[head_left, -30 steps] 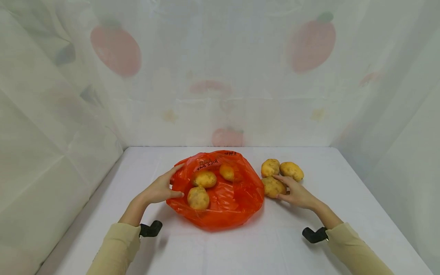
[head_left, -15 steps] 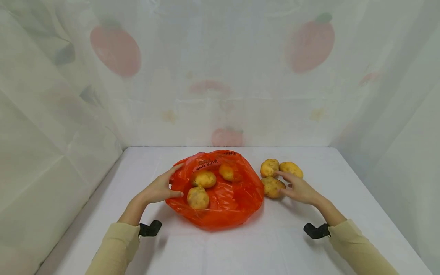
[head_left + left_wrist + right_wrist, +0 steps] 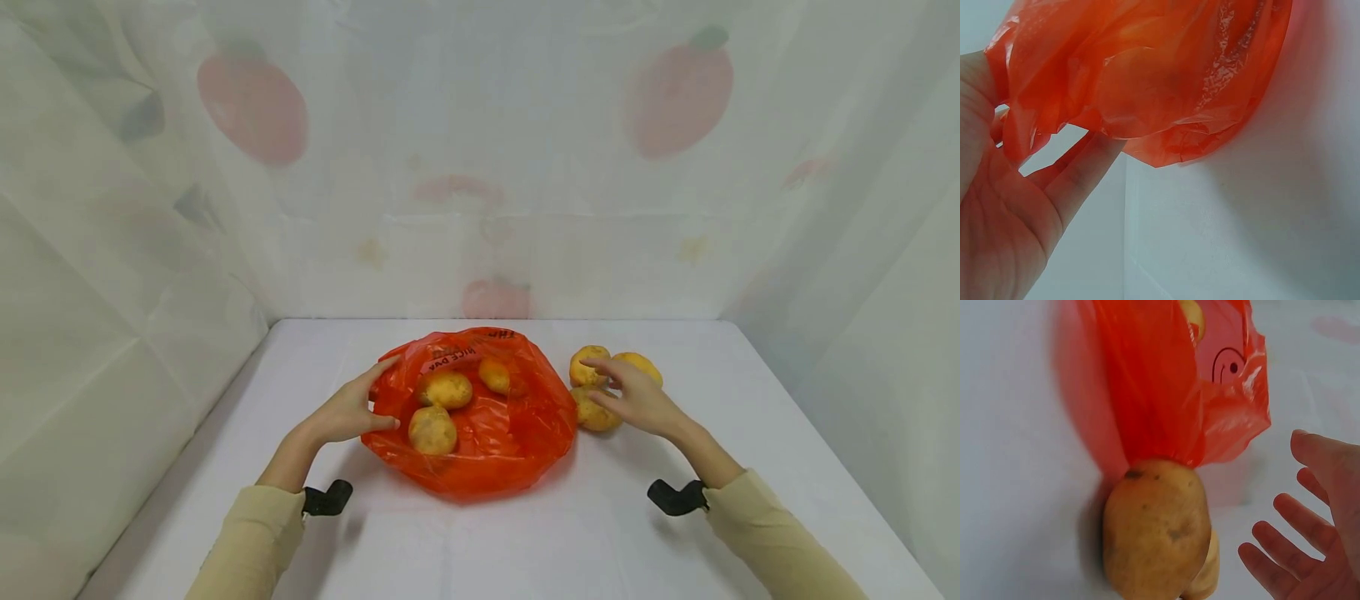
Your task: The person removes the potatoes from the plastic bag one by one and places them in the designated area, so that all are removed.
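An orange-red plastic bag (image 3: 487, 475) lies spread on the table, its mouth turned up. Inside rest a round potato (image 3: 432, 431), a longer potato (image 3: 446, 390) and a smaller potato (image 3: 494, 376). At the bag's left rim my left hand (image 3: 348, 412) holds the film, thumb and fingers curved about it; in the left wrist view the film partly hides the fingers. My right hand (image 3: 647, 404) hovers over the loose potatoes with fingers spread and nothing held. The nearest potato (image 3: 1157, 531) touches the bag's right side. Behind it are another potato (image 3: 587, 367) and one partly hidden potato (image 3: 643, 365).
A white cloth covers the table (image 3: 510, 550). Pale curtains with faded fruit prints (image 3: 678, 100) enclose the back and sides. Black wrist mounts, a left mount (image 3: 327, 498) and a right mount (image 3: 677, 498), stick out from the sleeves.
My right hand has let go of the nearest loose potato, lifted off it and shifted slightly up over the group. My left hand and the bag have stayed put.
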Motion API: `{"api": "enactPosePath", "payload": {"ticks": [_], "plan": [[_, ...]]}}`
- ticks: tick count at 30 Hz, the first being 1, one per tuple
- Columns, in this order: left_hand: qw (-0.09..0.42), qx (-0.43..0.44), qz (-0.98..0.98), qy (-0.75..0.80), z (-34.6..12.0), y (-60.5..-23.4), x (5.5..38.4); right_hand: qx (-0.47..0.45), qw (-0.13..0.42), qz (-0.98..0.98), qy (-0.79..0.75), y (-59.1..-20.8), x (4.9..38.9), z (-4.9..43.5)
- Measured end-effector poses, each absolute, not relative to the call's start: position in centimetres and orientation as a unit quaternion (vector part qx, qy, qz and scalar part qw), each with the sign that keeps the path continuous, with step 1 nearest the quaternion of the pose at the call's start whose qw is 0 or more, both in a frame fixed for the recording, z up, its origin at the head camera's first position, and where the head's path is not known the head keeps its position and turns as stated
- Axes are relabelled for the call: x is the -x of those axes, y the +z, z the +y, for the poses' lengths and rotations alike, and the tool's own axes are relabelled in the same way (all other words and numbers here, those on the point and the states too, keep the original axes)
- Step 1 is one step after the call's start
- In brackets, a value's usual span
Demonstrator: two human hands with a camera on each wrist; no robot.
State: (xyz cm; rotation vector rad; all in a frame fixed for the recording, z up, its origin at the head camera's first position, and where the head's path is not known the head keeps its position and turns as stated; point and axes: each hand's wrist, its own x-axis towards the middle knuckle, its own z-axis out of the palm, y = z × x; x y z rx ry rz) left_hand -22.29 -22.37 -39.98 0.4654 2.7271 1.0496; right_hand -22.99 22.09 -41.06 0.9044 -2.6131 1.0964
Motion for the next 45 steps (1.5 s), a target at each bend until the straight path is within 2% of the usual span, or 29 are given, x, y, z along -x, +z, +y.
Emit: {"api": "enactPosePath", "payload": {"ticks": [8,25,45], "plan": [[0.092,-0.156,0.917,0.354,-22.3,-39.9,22.2,-0.298,0.039,-0.87,0.391,-39.4,22.7,19.6],[0.093,-0.156,0.917,0.355,-22.4,-39.9,22.1,-0.329,0.001,-0.865,0.379,-38.4,23.1,15.9],[0.091,-0.157,0.919,0.349,-22.3,-39.6,21.9,-0.278,-0.115,-0.874,0.383,-37.8,23.6,11.1]]}}
